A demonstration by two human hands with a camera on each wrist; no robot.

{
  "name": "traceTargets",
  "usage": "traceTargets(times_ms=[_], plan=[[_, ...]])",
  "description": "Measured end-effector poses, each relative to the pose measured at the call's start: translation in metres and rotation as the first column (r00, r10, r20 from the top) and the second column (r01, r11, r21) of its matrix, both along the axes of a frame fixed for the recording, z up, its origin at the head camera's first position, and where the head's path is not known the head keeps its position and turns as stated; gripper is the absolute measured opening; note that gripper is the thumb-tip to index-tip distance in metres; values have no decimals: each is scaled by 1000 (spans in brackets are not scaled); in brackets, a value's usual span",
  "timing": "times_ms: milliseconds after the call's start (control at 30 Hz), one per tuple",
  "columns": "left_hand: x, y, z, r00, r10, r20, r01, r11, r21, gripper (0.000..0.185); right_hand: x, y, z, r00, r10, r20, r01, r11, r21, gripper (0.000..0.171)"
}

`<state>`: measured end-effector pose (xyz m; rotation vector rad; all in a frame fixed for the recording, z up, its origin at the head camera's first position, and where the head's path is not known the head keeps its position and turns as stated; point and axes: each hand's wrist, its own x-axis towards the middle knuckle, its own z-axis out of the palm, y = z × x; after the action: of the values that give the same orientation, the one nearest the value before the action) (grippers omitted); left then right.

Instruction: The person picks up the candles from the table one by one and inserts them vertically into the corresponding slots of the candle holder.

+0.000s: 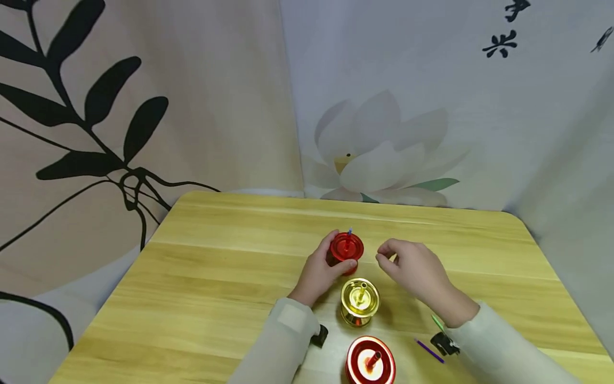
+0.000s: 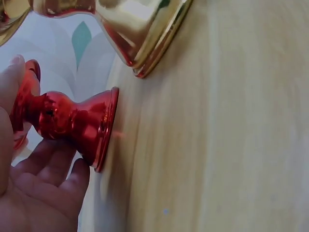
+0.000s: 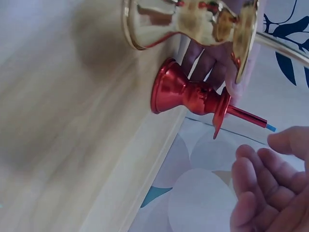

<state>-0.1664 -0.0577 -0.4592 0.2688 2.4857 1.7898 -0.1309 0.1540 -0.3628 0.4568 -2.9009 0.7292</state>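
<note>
My left hand (image 1: pixel 317 273) grips a small, shiny red candle holder (image 1: pixel 346 245) by its dish, thumb on the near side. In the left wrist view the flared red base (image 2: pixel 99 130) stands on or very close to the wood. A short blue tip (image 3: pixel 271 128) pokes out of the holder's central tube in the right wrist view. Apart from it, to the right, is my right hand (image 1: pixel 419 269), its fingers loosely bent with nothing visible between them. Just in front of the red holder stands a gold candle holder (image 1: pixel 360 298).
A second red candle holder (image 1: pixel 354 368) stands at the near edge of view. Right of it lies a thin purple stick (image 1: pixel 429 351); a green stick (image 1: pixel 437 322) shows beside the right sleeve. The wooden table (image 1: pixel 216 277) backs onto a printed curtain (image 1: pixel 230 106).
</note>
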Motion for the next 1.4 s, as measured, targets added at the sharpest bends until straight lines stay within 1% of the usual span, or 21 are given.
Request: traceTargets(times_ms=[167,233,433,567,700,933,1033,1133,1300,1400], plan=[[1,-3,-2,1000,-10,30,10,1000,3,93,11,9,-6,999,11,31,-11,1000,-4,5],[2,-5,-4,999,-20,35,19,1000,12,95,15,13,-7,999,14,42,-14,1000,-2,5],[6,-12,-5,997,-60,41,56,996,75,79,24,21,-10,998,14,64,-14,1000,7,4],[11,-20,-7,996,-56,75,51,996,73,80,28,24,-14,997,10,82,-11,1000,18,4],[18,-27,-7,993,-59,99,51,995,83,82,31,27,-19,994,15,105,-18,999,30,5],[34,-30,6,989,-80,128,68,993,96,83,40,39,-30,985,28,168,-38,998,57,4],[40,-29,9,987,-93,133,78,990,114,84,44,45,-35,979,21,202,-37,996,77,3],[48,-30,11,985,-109,136,91,987,134,81,49,51,-39,976,7,220,-29,995,96,3],[63,-29,13,976,-179,120,152,967,203,76,56,60,-46,974,-12,227,-16,992,122,3],[70,-26,15,970,-217,107,190,957,218,77,58,64,-48,970,-27,242,-9,989,148,3]])
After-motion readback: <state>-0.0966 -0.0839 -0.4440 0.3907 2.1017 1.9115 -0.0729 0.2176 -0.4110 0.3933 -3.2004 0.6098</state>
